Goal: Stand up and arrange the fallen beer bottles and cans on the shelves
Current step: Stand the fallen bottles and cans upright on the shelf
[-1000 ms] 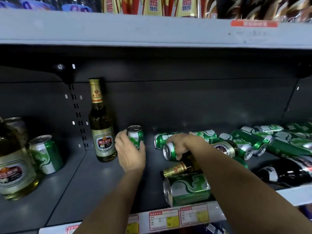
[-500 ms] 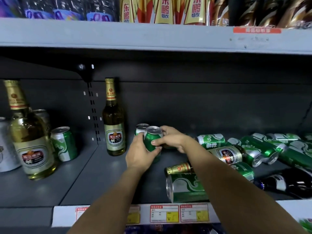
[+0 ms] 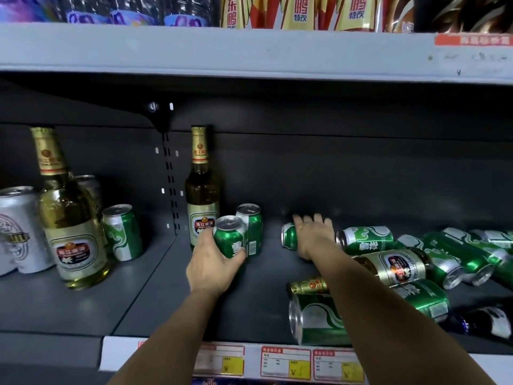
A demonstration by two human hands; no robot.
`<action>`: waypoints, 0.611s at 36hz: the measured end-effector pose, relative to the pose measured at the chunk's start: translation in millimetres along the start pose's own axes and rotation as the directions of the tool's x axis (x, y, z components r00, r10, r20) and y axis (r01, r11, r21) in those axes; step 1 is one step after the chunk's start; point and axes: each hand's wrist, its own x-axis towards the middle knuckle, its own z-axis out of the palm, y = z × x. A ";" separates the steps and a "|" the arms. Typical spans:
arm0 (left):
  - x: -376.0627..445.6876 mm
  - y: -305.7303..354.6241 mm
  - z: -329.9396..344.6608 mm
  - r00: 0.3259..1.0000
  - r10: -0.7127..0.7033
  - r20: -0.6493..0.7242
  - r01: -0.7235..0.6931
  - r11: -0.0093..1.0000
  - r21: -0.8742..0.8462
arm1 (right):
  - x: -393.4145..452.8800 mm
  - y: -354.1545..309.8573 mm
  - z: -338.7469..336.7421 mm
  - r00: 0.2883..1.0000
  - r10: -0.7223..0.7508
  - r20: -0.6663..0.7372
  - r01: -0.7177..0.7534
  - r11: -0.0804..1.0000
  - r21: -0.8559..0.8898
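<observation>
the dark grey metal shelf (image 3: 263,309) holds a heap of fallen green aluminium beer cans (image 3: 455,254) at right. the left hand (image 3: 213,262) grips 1 upright green can (image 3: 229,237); seat it flush beside its neighbour. the right hand (image 3: 315,236), fingers spread, lies over 1 toppled green can (image 3: 289,236); wrap its middle before tipping up.

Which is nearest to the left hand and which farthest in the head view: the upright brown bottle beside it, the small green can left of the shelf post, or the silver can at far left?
From the left hand:
1. Brown bottle, just behind it.
2. Small green can, past the post, left.
3. Silver can, far left edge.
</observation>
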 end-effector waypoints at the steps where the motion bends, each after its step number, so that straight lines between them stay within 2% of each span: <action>1: 1.7 -2.2 -0.6 1.000 -0.006 0.000 0.006 1.000 -0.001 | 0.0 -1.6 1.0 0.999 -0.021 -0.042 0.017 0.995 -0.093; 3: 3.7 -5.1 -2.5 1.000 -0.007 0.012 0.007 1.000 -0.013 | 0.6 -5.1 2.0 0.993 -0.071 -0.095 0.048 0.973 -0.225; 6: 3.1 -6.3 -3.8 0.999 0.013 0.049 -0.011 0.999 -0.036 | 1.6 -6.8 4.5 0.990 -0.061 -0.124 0.037 0.982 -0.186; 8: 0.6 -4.8 -4.3 0.998 0.056 0.017 -0.055 0.998 -0.031 | 0.0 -5.2 2.0 0.987 0.008 -0.160 -0.014 0.999 -0.034; 10: -1.3 -1.7 -4.3 0.983 0.146 -0.113 -0.144 0.989 0.021 | -1.1 -1.9 -5.7 0.976 0.148 -0.161 -0.107 0.966 0.235; 12: -0.7 3.6 -3.3 0.932 0.229 -0.280 -0.216 0.973 0.077 | -0.8 1.5 -14.7 0.955 0.282 -0.091 -0.192 0.822 0.536; 14: -0.9 12.5 -2.9 0.894 0.286 -0.346 -0.268 0.958 0.099 | 0.5 2.9 -19.5 0.944 0.331 -0.009 -0.224 0.660 0.717; 16: -1.7 22.6 -0.9 0.883 0.348 -0.314 -0.334 0.937 0.099 | -0.6 1.4 -19.6 0.943 0.328 0.048 -0.246 0.596 0.764; 19: -5.0 35.7 4.1 0.879 0.422 -0.223 -0.416 0.906 0.077 | -2.8 -2.5 -15.6 0.942 0.327 0.074 -0.264 0.587 0.765; 22: -10.1 43.2 11.8 0.838 0.508 -0.198 -0.491 0.861 0.131 | -3.1 -2.6 -16.0 0.946 0.315 0.083 -0.262 0.587 0.766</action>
